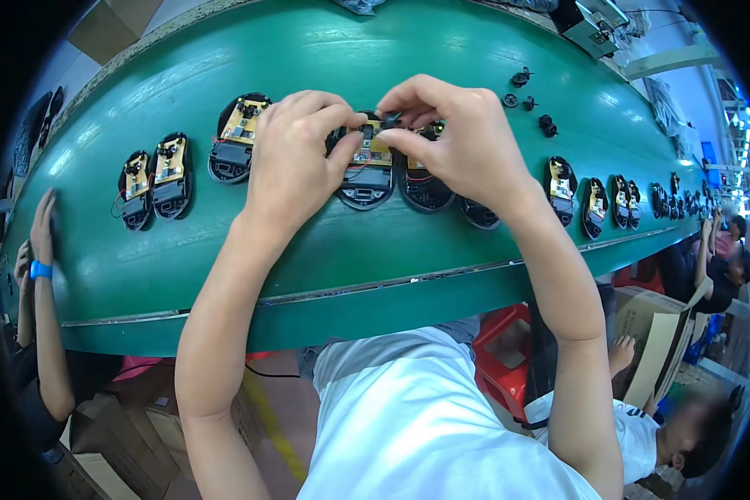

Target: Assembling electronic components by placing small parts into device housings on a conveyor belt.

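Note:
An opened computer mouse (365, 185), with its tan circuit board exposed in a black shell, lies on the green bench in front of me. My left hand (298, 146) is at its left side, thumb and forefinger bent close against the front of the shell. Over the board's right side, my right hand (454, 133) pinches a small black part (391, 121), which looks like a scroll wheel and is partly covered by the fingers. Another opened mouse (426, 188) sits just right, under my right hand. Partly hidden by my right wrist is a further black shell (480, 214).
Opened mice (240, 137) stand to the left, and more (561, 185) run along the bench to the right. Several loose scroll wheels (547, 126) lie beyond my right hand. A co-worker's hand (43, 225) rests at the far left; a red stool (505, 354) stands below the bench (375, 287).

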### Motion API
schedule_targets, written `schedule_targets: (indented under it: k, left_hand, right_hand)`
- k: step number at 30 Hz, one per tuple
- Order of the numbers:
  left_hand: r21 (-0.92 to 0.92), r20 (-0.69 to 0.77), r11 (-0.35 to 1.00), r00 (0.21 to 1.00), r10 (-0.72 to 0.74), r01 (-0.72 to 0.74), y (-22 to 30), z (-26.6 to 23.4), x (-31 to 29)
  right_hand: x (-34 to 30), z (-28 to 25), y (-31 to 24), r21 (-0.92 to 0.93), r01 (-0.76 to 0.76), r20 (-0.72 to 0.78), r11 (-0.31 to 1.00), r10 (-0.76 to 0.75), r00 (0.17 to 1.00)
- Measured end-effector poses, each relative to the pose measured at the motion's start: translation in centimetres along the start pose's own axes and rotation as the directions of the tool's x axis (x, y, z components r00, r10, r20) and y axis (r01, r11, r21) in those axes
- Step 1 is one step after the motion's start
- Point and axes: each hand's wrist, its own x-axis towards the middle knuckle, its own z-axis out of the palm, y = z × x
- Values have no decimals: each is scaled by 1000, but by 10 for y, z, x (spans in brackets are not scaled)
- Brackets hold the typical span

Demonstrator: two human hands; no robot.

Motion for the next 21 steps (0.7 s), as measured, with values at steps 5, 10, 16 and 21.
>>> schedule_targets:
  k: [5,10,16,21]
  left_hand:
    - [6,-38,1000,999,24,-24,1,1,1]
    - [-5,-86,1000,996,7,-8,0,3,-1]
    - [-26,-59,998,996,62,-63,-4,4,1]
    - [7,-23,999,998,54,-53,-3,4,1]
  right_hand:
    - [3,15,3,39,53,-25,998,-53,998]
    - [3,18,6,-106,50,-14,993,-52,999]
    - [0,23,13,-38,-6,-96,999,3,995]
    - [4,16,10,-167,-10,-20,986,7,1000]
